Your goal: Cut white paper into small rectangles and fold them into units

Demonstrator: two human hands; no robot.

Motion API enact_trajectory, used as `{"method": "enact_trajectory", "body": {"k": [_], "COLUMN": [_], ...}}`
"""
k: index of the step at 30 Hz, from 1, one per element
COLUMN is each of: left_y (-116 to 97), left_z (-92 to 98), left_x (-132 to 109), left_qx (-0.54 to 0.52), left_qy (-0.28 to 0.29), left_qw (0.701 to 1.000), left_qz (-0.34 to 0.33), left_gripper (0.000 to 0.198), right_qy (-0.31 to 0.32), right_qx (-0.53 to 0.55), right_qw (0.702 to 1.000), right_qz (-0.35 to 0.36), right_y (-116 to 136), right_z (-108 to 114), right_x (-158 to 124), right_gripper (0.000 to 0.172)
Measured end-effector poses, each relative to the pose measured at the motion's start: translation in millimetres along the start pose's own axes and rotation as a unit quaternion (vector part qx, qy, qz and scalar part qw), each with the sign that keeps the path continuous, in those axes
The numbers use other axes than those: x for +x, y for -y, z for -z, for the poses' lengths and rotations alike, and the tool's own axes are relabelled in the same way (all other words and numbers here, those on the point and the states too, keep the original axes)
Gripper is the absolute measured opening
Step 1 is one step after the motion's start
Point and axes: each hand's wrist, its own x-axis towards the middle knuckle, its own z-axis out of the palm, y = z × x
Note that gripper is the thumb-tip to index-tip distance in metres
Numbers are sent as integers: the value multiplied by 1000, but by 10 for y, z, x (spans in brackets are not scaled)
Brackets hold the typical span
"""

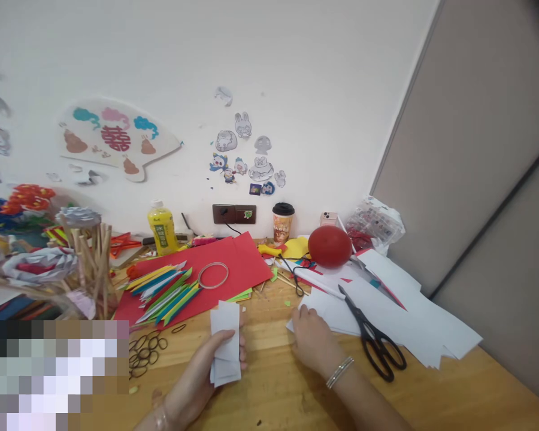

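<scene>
My left hand (197, 365) is closed around a small stack of white paper strips (225, 338), the thumb pressed flat across the top one. To the right, my right hand (312, 335), with a bracelet at the wrist, is curled over the left end of some white paper sheets (335, 311) on the table. Its fingers meet the paper's edge, and the fingertips are partly hidden. Just beyond that hand, black-handled scissors (372, 335) lie on the white paper with their blades pointing away from me.
Red paper sheets (247, 263) carry folded coloured strips (166, 293) and a thin ring (213, 275). A red balloon (330, 246), a lidded cup (282, 222) and a yellow bottle (162, 228) stand along the wall. Black rubber bands (146, 353) lie at left, near bundled sticks (90, 263).
</scene>
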Motion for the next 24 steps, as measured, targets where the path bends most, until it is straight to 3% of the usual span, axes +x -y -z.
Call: {"method": "enact_trajectory", "body": {"k": [3,8,11,13,16,20,24], "left_y": [14,39,54,62,76,111,133], "left_z": [7,10,-6,-34,-79,-83,-46], "left_x": [6,10,3,-14,-40,-23,19], "left_qx": [21,26,15,-1,-27,-109,-134], "left_qy": [10,31,32,53,106,82,43], "left_qw": [1000,999,999,998,992,988,988], "left_qz": [19,27,36,45,58,72,57], "left_gripper": [20,25,29,35,49,49,36], "right_qy": [-5,-13,-76,-159,-220,-203,-149], "right_qx": [0,38,100,194,266,255,253], "right_qw": [1000,998,991,968,922,908,899], "right_qz": [-21,-39,-54,0,177,264,324], "right_y": [35,-198,-203,-51,321,708,725], "right_z": [-15,94,183,177,45,-110,0], "right_x": [39,120,99,43,-83,-238,-261], "right_gripper": [29,33,39,44,44,39,46]}}
